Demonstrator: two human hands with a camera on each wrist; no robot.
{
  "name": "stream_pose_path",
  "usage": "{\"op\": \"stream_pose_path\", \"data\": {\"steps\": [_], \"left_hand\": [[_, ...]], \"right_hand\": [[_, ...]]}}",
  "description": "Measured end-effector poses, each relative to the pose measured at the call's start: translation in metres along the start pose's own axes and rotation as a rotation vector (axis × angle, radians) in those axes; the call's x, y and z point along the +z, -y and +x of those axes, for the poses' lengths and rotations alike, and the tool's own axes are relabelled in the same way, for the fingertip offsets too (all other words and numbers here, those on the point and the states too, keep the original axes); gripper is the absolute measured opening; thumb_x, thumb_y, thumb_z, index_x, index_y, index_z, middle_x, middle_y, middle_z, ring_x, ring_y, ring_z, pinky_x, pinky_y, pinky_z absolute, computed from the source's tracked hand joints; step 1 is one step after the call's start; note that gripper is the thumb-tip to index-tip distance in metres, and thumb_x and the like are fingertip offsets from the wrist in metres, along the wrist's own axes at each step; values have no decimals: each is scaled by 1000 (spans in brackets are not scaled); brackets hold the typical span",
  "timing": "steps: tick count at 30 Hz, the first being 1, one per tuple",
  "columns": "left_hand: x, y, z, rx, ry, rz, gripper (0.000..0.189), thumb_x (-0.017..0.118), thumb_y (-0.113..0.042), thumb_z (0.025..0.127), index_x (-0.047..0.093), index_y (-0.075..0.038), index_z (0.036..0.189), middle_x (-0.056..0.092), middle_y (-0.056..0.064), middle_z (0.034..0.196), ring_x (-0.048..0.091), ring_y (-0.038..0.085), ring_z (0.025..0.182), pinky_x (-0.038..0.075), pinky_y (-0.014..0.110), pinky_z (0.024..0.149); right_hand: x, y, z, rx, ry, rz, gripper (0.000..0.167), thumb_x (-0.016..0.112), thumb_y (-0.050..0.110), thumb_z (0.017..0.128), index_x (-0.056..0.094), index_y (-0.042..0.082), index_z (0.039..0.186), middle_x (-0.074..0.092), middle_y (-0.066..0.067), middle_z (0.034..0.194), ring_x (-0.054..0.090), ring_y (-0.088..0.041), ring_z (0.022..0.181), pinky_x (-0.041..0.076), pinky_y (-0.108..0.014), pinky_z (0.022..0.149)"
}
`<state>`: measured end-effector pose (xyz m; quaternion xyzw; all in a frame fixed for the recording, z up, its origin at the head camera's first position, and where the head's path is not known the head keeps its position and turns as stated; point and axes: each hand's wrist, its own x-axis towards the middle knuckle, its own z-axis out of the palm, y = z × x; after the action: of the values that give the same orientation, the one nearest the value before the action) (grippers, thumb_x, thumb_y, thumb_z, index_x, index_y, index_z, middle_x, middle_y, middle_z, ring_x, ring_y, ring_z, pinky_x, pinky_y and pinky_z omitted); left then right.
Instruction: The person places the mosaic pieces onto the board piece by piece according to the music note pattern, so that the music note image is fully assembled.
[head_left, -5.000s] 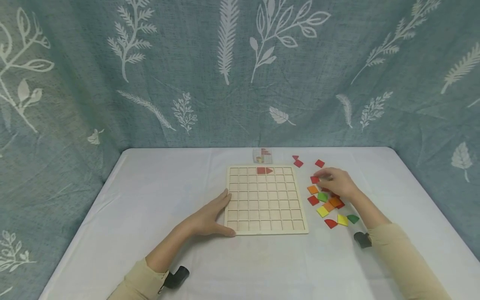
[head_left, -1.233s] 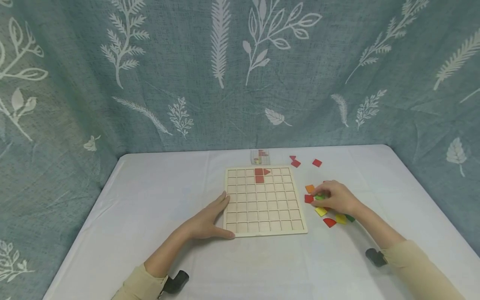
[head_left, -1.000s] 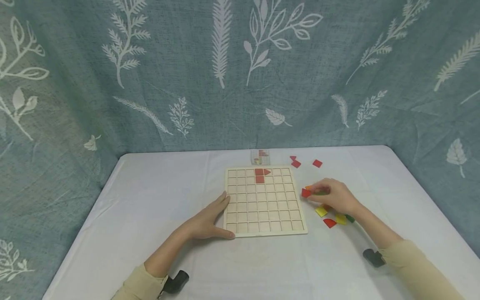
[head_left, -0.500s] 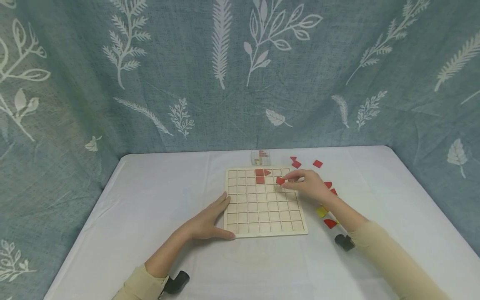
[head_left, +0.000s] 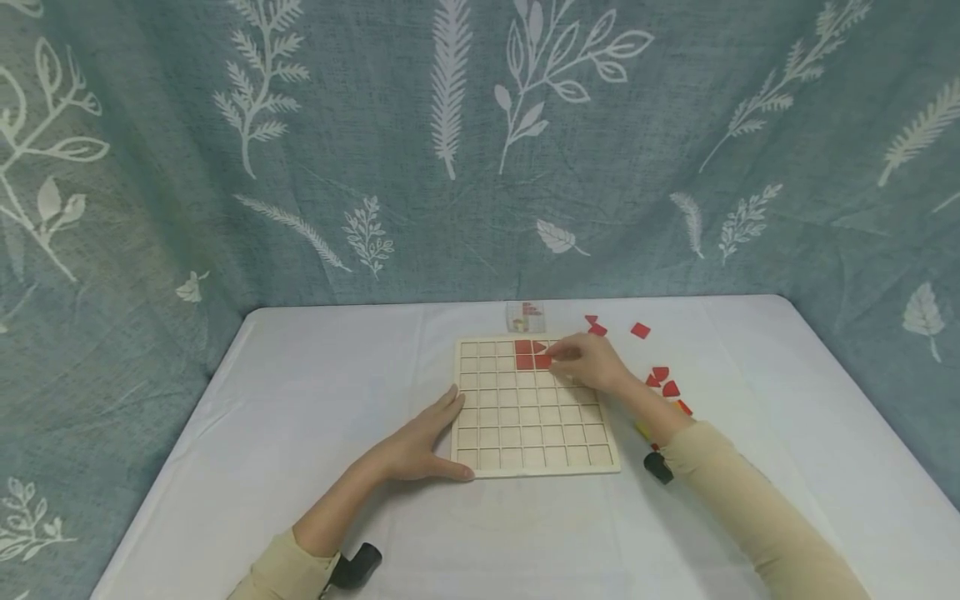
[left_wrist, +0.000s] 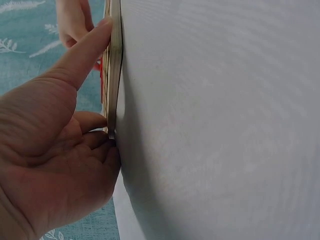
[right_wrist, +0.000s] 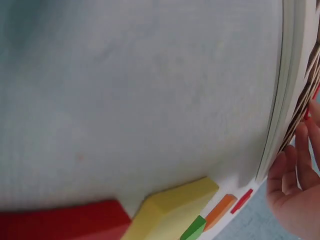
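A pale wooden grid board lies on the white table. My left hand rests at its near left corner, thumb on the front edge and fingers along the left side. The left wrist view shows that thumb against the board's edge. With thumb and fingertips, my right hand pinches a red square tile at a second-row cell. Left of it sits another red square; above are a red square and a red triangle.
Behind the board lies a small pattern card. Loose red tiles lie at back right, including a red square. More tiles are partly hidden by the right forearm; the right wrist view shows a yellow tile, an orange tile and a green tile.
My right hand picked a red square from the pile, carried it left over the board and brought it down beside the second-row red square. That earlier square was also added. Left hand stays put.
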<state>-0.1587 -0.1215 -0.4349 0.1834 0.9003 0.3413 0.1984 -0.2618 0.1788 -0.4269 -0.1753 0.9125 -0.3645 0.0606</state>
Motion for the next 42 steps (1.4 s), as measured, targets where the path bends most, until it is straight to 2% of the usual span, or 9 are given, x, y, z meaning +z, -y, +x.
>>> {"op": "stream_pose_path", "data": {"steps": [4, 6, 11, 14, 18, 22, 27, 35, 42], "left_hand": [[0, 0, 1, -5, -7, 3, 115, 85, -44, 69, 21, -4, 155, 7, 15, 162, 10, 34, 148, 16, 51, 118], [0, 0, 1, -7, -9, 3, 115, 85, -44, 69, 21, -4, 155, 7, 15, 162, 10, 34, 148, 16, 50, 118], [0, -1, 1, -16, -7, 4, 115, 85, -45, 69, 21, -5, 155, 7, 14, 162, 10, 33, 148, 16, 50, 118], [0, -1, 1, -18, -8, 5, 115, 85, -44, 69, 21, -5, 155, 7, 14, 162, 10, 33, 148, 16, 50, 118], [0, -1, 1, -23, -10, 8, 115, 85, -44, 69, 21, -5, 155, 8, 14, 162, 10, 33, 148, 16, 51, 118], [0, -1, 1, -27, -12, 8, 115, 85, -44, 68, 21, -5, 155, 8, 13, 162, 11, 33, 148, 16, 51, 118], [1, -1, 0, -22, -16, 3, 114, 86, -43, 68, 22, -4, 155, 9, 15, 162, 11, 34, 148, 17, 52, 118], [1, -3, -2, -17, -17, 5, 114, 86, -42, 69, 22, -2, 154, 9, 16, 162, 12, 35, 147, 17, 51, 118], [1, -6, -3, -13, -21, 1, 113, 86, -41, 69, 23, -1, 154, 10, 17, 162, 12, 35, 147, 17, 52, 117]], "right_hand": [[1, 1, -2, -25, -15, 0, 25, 71, 12, 89, 73, 2, 112, 69, -15, 113, 62, -32, 109, 51, -48, 93], [1, 1, -2, -5, -28, 6, 24, 70, 14, 90, 73, 4, 112, 70, -13, 112, 62, -31, 109, 51, -47, 93], [-4, -1, -2, 156, -78, 91, 25, 68, 27, 93, 74, 11, 112, 69, -8, 113, 59, -27, 105, 51, -43, 88], [-12, -6, -1, 259, -117, 170, 30, 65, 35, 94, 73, 13, 114, 66, -7, 120, 56, -27, 112, 48, -46, 94], [-27, -17, -1, 312, -177, 329, 40, 64, 38, 95, 68, 9, 121, 60, -8, 133, 50, -28, 125, 41, -47, 105], [-37, -26, -2, 335, -212, 433, 43, 64, 36, 95, 65, 6, 127, 61, -13, 130, 52, -30, 121, 44, -45, 103], [-44, -37, -2, 382, -220, 428, 46, 62, 35, 96, 61, 5, 131, 60, -16, 129, 54, -31, 114, 47, -44, 99], [-49, -49, -1, 448, -225, 413, 46, 61, 32, 97, 59, 4, 133, 54, -15, 138, 52, -31, 119, 44, -43, 103], [-51, -53, 0, 469, -227, 396, 44, 60, 30, 98, 58, 3, 133, 53, -16, 139, 50, -31, 122, 43, -43, 105]]}}
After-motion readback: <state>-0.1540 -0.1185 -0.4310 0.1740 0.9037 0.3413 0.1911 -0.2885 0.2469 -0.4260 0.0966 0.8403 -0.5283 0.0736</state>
